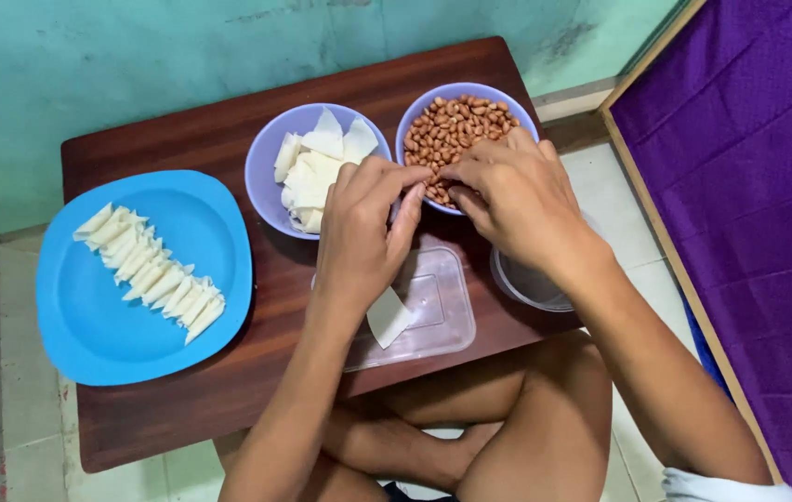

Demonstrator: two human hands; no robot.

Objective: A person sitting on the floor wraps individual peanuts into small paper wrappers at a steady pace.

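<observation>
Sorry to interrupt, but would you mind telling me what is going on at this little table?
A person sits cross-legged at a low wooden table. Both hands meet over the bowl of peanuts: the right hand picks at the nuts while the left hand holds a small white wrapper piece beside it. A second bowl holds unfilled white wrappers. On the blue plate lies a row of folded white pieces. A clear plastic lid lies under the wrists.

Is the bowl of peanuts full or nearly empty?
Nearly full: the peanuts heap almost to the rim of the purple bowl, though the right hand hides its near part.
</observation>
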